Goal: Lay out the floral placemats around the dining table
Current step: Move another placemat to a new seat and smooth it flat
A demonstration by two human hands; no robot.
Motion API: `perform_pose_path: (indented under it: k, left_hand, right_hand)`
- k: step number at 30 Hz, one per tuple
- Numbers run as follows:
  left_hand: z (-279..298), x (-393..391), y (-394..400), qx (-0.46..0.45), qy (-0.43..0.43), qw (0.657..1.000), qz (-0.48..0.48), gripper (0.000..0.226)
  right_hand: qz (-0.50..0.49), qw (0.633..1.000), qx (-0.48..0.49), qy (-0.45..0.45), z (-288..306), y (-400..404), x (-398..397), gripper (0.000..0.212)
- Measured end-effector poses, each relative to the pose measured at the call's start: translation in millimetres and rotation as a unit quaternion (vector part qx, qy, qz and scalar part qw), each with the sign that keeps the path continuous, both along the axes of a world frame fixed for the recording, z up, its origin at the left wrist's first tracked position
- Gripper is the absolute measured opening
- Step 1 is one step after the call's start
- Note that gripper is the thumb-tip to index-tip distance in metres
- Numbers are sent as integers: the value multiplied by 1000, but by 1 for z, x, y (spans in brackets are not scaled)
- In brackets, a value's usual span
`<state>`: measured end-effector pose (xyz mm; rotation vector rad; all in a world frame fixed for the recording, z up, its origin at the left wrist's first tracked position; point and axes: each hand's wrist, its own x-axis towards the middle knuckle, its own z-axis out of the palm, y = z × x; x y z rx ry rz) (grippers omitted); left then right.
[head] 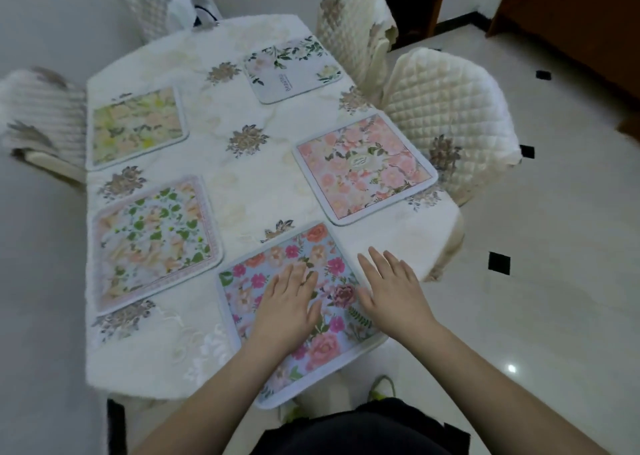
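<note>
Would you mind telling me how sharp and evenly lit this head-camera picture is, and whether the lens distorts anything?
Head view: soft, even light with hardly any shadows; one small glare spot on the glossy floor; the left-hand chair is smeared by blur, while the blue placemat under the left hand reads fairly clearly; the wide lens bows the table edges outward.

Home dining room. Evidence: rectangular table (242,184) under a white embroidered tablecloth with brown flower motifs, ringed by chairs in matching cream quilted slipcovers (446,108). Five rectangular floral fabric placemats (363,167) laid at the seats. Glossy white tiled floor with small black diamond insets (499,262), dark brown wooden door or cabinet (581,18) at top right. Domestic furnishing throughout, nothing commercial.
</note>
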<state>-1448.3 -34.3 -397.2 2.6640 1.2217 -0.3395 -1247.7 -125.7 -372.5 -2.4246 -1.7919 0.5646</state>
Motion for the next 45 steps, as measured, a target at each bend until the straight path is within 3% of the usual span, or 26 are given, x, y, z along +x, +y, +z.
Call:
perform_pose_path:
  k: [5,14,29,40,45]
  left_hand:
    - [-2,-14,-9,-11,19,997,77,62]
    - [-18,-71,-38,-18,8,982,189,63]
    - [-58,-123,-54,-44,-25,987,154,66]
    - [-55,-120,-67,10,-84,980,179,63]
    - [-53,-119,-65,18,-141,962,234,52]
  right_hand:
    - [81,996,-13,29,-12,25,-4,62]
    - [184,983,-28,1,-35,41,-22,62]
    - [162,982,-82,-49,-72,27,-73,65]
    - [233,970,-39,-65,-81,24,-29,63]
    - [181,979,-44,-82,-79,27,5,75]
